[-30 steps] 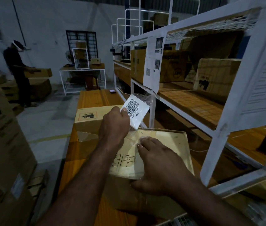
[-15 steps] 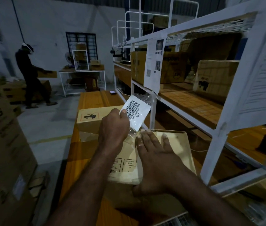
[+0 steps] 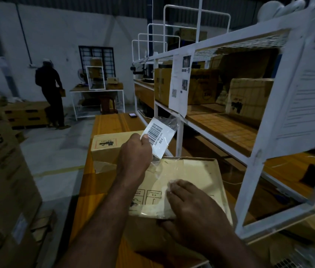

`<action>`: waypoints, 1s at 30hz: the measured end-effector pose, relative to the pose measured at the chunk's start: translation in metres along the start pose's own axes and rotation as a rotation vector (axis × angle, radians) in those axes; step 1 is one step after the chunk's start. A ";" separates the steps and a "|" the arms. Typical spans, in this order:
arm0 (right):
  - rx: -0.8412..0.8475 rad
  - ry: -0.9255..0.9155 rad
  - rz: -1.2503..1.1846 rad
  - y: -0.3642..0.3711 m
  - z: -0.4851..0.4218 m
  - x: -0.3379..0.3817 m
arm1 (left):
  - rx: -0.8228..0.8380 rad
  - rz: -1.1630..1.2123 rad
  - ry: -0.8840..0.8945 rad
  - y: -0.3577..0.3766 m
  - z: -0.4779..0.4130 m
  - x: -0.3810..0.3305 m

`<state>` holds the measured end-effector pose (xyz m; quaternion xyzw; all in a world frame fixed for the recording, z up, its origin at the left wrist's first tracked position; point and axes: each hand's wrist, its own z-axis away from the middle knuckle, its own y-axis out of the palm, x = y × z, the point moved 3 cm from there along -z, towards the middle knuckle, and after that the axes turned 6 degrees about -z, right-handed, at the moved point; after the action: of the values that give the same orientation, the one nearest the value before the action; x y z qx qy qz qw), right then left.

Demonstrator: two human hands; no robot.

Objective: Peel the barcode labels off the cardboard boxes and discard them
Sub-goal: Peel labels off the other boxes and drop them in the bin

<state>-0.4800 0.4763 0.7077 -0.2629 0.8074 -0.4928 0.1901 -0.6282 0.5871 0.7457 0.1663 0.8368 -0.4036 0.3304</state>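
A white barcode label [image 3: 157, 137] with clear tape trailing from it stands lifted above a tan cardboard box [image 3: 195, 171] on the orange table. My left hand [image 3: 135, 157] pinches the label's lower left edge and holds it up. My right hand [image 3: 193, 207] lies on the box's near edge, fingers spread over the clear tape, thumb hooked down the front side. A second smaller box [image 3: 110, 146] with a red-framed sticker sits just behind.
A white metal rack [image 3: 249, 155] holding cartons runs along the right. A large LG carton [image 3: 2, 171] stands at the left. The orange table [image 3: 94, 190] stretches ahead, a phone [image 3: 132, 115] at its far end. A person [image 3: 51, 93] works at the back left.
My right hand slid back from the box top's middle to its near edge. My left hand holds the label at about the same height. The person at the back walked right.
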 end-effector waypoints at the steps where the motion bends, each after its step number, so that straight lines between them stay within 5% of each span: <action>1: -0.030 -0.026 -0.065 0.003 0.006 -0.001 | -0.003 -0.012 0.009 0.000 0.000 -0.001; 4: -0.135 -0.045 -0.302 -0.002 0.013 -0.006 | 0.006 -0.015 0.021 -0.002 0.004 -0.002; 7: -0.124 0.223 -0.540 -0.015 0.003 -0.013 | -0.007 -0.012 0.020 -0.006 0.010 -0.001; 11: 0.247 0.243 -0.211 -0.002 -0.015 -0.008 | -0.045 -0.060 0.030 -0.010 0.015 -0.001; 26: 0.183 -0.012 -0.155 0.007 -0.017 -0.018 | -0.074 -0.082 0.030 -0.007 0.009 -0.002; 30: 0.042 -0.122 -0.031 0.018 -0.004 -0.018 | -0.078 -0.061 0.018 -0.009 0.011 -0.004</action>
<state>-0.4724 0.4971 0.6947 -0.3008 0.7797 -0.4955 0.2369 -0.6260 0.5729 0.7485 0.1314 0.8595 -0.3792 0.3165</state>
